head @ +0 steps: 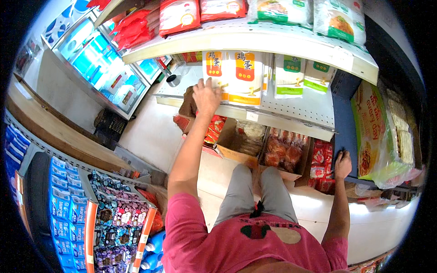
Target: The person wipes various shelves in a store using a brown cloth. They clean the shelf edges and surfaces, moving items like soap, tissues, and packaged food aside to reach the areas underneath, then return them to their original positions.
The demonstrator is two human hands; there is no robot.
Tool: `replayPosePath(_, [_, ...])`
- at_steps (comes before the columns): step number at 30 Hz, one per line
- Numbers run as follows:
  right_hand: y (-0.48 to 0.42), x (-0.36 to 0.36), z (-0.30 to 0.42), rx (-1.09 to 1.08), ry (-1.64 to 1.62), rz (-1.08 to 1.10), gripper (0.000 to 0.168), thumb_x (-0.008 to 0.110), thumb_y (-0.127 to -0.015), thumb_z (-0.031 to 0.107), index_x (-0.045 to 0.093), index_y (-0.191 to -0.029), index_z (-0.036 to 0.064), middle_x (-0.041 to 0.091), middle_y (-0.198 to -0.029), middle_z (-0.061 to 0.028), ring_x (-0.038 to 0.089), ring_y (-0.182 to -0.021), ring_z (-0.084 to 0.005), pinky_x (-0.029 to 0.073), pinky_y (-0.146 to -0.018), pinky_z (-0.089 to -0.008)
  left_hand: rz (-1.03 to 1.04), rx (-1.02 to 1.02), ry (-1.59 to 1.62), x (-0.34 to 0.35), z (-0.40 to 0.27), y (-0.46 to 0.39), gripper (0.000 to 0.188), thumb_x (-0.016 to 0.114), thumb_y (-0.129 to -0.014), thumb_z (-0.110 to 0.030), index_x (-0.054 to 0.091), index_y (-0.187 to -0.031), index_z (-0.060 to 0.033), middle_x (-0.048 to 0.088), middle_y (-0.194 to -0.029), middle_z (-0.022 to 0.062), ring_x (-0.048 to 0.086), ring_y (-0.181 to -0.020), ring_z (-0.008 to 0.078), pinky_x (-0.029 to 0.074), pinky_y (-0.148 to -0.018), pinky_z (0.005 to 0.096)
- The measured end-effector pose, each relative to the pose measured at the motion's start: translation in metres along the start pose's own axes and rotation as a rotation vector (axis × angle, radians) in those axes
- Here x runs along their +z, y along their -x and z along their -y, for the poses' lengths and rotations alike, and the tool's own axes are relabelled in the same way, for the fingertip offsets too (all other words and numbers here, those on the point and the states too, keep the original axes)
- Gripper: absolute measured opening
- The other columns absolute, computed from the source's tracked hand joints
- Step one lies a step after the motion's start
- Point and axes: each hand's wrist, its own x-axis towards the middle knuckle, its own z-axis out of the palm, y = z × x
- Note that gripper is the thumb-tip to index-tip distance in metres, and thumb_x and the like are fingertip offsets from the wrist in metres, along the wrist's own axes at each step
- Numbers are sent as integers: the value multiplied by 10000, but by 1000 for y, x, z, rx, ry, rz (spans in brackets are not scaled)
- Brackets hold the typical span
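My left hand (207,97) is on a brown cloth (187,104) at the left end of a white perforated metal shelf (300,107). The cloth hangs over the shelf's front edge, and part of it is hidden under my fingers. Just behind that hand stand upright white-and-orange packets (244,78), apparently dried noodles. White-and-green packets (289,76) stand farther right. Low on the right, my right hand (342,164) has its fingers curled on the edge of a dark blue shelf panel (345,136).
Red-and-white bags (180,17) fill the shelf above. Open cardboard boxes (239,152) of packaged food stand below, before my knees. A metal cup (173,80) sits at the shelf's left end. At right is a green carton (370,133); at lower left, racked blue packs (61,218).
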Motion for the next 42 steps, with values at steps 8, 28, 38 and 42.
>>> replayPosePath(8, [-2,5,-3,19,2,5,229,471,-835,243,527,-912,36,594,-808,-182,576,-721,-350,461,-611,-430,204,-198,548,42,-42,-9,788,720,-652,-286,304,-1219,71,428,-1117,280,422,-1047,405,358,-894,432])
replayPosePath(28, [0,-5,6,4,-112,-29,222,476,-819,243,513,-869,29,578,-791,-187,559,-708,-365,444,-611,-442,300,-360,639,67,-41,-33,713,828,-490,-311,478,-935,121,575,-913,237,566,-860,338,454,-769,362])
replayPosePath(38, [-1,-9,8,45,-21,72,213,464,-837,231,508,-904,33,585,-838,-187,560,-749,-367,443,-631,-438,370,-379,872,66,-34,-37,625,800,-550,-181,454,-963,134,577,-925,216,569,-868,234,472,-736,298])
replayPosePath(42, [-1,-12,15,36,-22,79,215,465,-838,227,499,-912,29,584,-840,-192,559,-744,-370,443,-626,-442,333,-333,1003,81,-22,-36,622,782,-576,-127,433,-1012,146,576,-931,222,575,-876,242,483,-712,286])
